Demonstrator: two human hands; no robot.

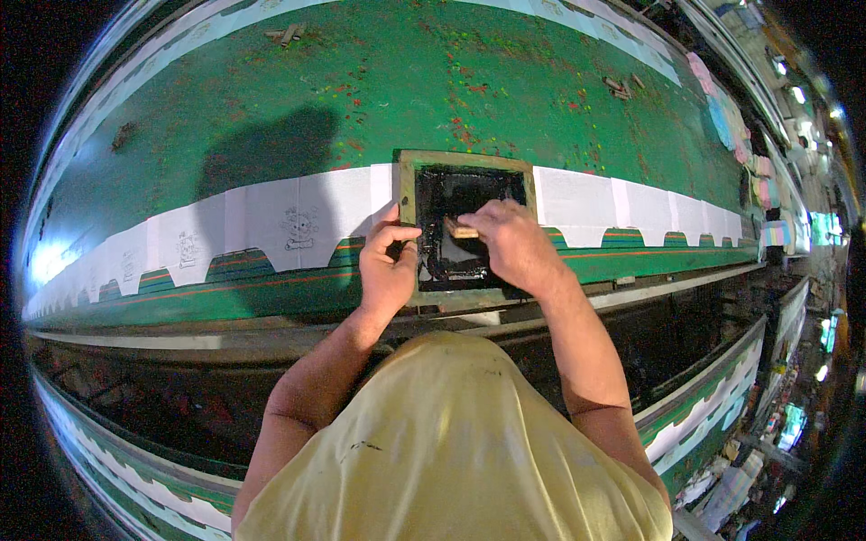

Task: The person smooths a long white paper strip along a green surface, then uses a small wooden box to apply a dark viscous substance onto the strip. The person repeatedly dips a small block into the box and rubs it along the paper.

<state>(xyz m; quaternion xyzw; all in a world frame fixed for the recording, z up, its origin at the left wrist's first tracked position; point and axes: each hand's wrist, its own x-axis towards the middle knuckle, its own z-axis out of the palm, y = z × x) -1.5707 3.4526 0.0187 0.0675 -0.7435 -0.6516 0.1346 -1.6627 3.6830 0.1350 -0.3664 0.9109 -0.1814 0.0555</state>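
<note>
A wooden-framed printing screen (467,159) lies on the row of white fabric pieces, its mesh coated with wet-looking black ink (467,186). My left hand (389,260) grips the frame's left rail between thumb and fingers. In my right hand (514,240) is a small squeegee with a wooden handle (463,228), held over the middle of the mesh. Its lower edge is hard to make out against the ink. Left of the frame, a white fabric piece (264,213) bears a black outline cartoon figure (298,226). White pieces to the right (575,199) show no print.
The long green table (406,81) is speckled with red and yellow paint. Small brown scraps (291,34) lie in several spots. A pale rail (676,284) follows the near edge. Folded coloured cloths (764,179) hang at the far right. Another green table (703,412) stands behind me.
</note>
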